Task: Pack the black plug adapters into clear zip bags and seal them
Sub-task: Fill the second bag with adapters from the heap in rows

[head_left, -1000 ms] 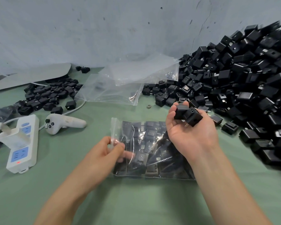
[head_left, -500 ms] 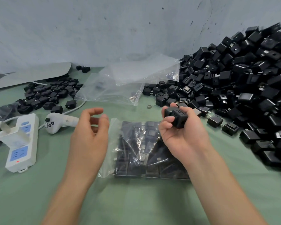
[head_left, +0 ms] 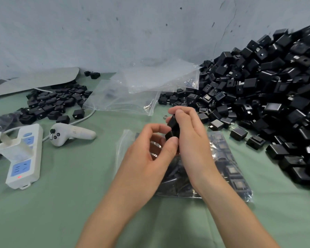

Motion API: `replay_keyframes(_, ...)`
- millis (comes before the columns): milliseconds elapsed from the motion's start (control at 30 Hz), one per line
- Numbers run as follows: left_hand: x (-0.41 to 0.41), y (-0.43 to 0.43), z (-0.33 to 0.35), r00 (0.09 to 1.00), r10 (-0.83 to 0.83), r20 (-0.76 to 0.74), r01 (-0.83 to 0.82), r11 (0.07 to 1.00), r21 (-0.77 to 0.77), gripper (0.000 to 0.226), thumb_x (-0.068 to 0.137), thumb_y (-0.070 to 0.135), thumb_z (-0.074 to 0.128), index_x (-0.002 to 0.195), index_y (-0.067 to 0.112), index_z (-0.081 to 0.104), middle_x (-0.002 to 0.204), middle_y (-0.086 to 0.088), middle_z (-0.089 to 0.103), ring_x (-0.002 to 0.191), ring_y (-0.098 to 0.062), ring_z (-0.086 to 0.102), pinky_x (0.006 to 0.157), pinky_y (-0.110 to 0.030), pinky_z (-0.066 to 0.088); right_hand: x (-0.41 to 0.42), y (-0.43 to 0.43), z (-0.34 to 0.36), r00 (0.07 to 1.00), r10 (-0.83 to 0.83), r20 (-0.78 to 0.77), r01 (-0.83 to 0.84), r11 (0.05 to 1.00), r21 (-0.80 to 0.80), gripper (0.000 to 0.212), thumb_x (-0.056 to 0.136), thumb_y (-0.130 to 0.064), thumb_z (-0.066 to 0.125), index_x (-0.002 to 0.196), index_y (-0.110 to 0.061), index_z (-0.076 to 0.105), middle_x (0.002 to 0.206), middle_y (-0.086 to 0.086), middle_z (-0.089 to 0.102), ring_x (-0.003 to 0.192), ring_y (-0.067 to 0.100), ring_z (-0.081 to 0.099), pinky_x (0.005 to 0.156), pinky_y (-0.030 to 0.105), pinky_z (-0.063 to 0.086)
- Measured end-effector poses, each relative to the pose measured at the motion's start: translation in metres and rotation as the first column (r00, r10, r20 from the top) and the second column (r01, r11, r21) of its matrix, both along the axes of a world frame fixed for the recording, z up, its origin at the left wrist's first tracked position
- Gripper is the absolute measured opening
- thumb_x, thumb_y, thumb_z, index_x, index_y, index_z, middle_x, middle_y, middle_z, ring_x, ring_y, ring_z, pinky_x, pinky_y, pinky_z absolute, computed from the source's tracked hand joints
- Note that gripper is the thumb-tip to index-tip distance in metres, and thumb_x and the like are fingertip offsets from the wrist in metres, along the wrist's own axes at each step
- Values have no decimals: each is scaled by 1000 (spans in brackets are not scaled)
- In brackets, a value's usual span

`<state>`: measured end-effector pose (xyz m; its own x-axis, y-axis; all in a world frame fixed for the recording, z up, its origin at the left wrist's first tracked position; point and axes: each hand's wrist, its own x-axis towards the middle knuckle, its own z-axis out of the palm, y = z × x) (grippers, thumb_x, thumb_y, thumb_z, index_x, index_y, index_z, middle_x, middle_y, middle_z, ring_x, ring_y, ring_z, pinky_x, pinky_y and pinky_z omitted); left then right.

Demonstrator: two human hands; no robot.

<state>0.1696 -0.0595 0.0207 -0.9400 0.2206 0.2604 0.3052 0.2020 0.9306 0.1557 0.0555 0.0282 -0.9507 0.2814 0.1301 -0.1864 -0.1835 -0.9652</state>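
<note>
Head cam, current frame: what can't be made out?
1. Whether the zip bag is sealed: head view, left hand and right hand cover its mouth.
2. How many held adapters: head view, curled fingers hide them.
3. Full extent of the adapter pile: head view, right edge cuts it, blurred there.

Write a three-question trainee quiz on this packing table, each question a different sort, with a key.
1. True or false: the zip bag beneath the right hand is empty.
2. Multiple choice: the large adapter pile lies A) on the person's left, B) on the person's right, C) inside a box.
3. Fill in: the right hand and left hand together hold black plug ____.
Key: 1 false; 2 B; 3 adapters.
</note>
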Motion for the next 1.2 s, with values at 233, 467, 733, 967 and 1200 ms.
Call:
replay_keyframes(233,6,8,-9,1000,-29,6,29,991,-128,30,89,35,62,114,47,53,96,12,66,75,-6,64,66,-13,44,-3,-1,2,999,-33,25,36,992,-125,24,100,-27,48,90,-34,68,84,-13,64,73,5,57,68,28,50)
replay_keyframes(467,2,0,-5,999,-4,-43,1,998,-66,47,88,5,57,107,47,59,106,12,63,71,-4,60,62,-13,46,-5,0,3,998,-19,55,32,967,-251,25,98,-24,50,88,-33,71,83,-11,69,65,7,62,63,25,53)
replay_keyframes(733,-16,-55,4,927,349,135,-374,874,310,45,96,-4,51,104,38,64,92,-2,76,71,-17,73,59,-21,56,-7,17,3,991,-72,116,105,945,-311,23,99,-19,47,91,-22,68,72,-6,68,52,11,53,55,27,47)
replay_keyframes(967,-28,-87,1,818,309,484,-567,573,592,17,96,3,49,108,10,59,97,-12,66,72,-14,70,64,-25,58,-8,25,3,985,-80,150,124,942,-310,21,99,-21,47,92,-21,67,69,-4,62,47,10,47,45,24,41)
replay_keyframes(1200,-30,-93,-4,782,275,559,-587,625,514,14,99,18,52,100,7,61,85,-8,66,68,-14,68,61,-24,59,-7,26,2,986,-62,156,106,951,-292,28,95,-26,46,69,-18,53,58,-2,53,46,12,45,40,26,36)
